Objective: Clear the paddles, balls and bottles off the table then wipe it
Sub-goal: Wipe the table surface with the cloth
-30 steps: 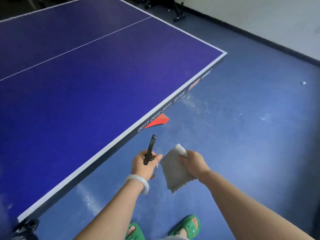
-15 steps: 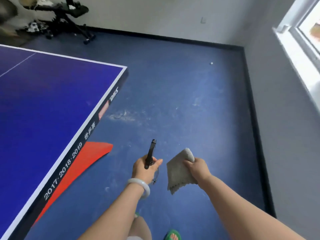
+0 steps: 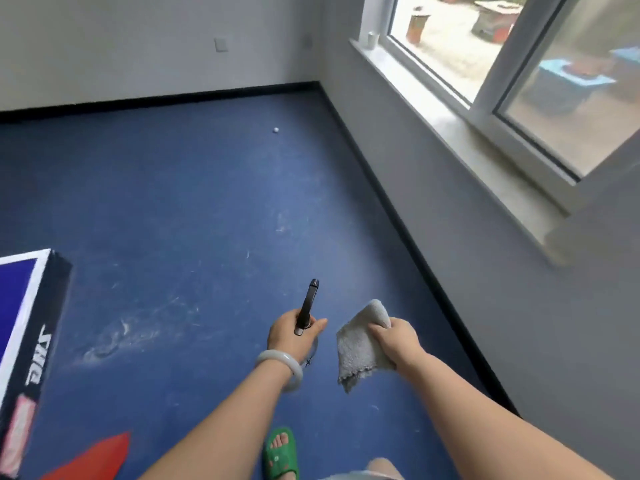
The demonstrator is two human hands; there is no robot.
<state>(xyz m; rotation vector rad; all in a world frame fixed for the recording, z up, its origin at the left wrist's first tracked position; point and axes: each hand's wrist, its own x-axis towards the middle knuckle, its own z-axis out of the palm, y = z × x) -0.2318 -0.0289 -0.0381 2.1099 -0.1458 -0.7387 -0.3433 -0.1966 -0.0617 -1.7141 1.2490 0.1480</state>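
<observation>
Your left hand (image 3: pixel 291 336) is curled round a slim black object (image 3: pixel 308 304), edge-on, maybe a phone; can't tell. Your right hand (image 3: pixel 398 341) pinches a grey cloth (image 3: pixel 360 348) that hangs off the fingers. Both hands are over the blue floor. Only one corner of the table (image 3: pixel 45 306) shows, at left, well apart from both hands. One white ball (image 3: pixel 276 130) lies on the floor near the far wall. Reads as the wiping step, with the cloth off the surface. Next move calls for turning toward the table and laying the cloth flat on it.

Table (image 3: pixel 48 306) cut off at left edge, dark object (image 3: pixel 306 306) (seen edge-on) unidentifiable
</observation>
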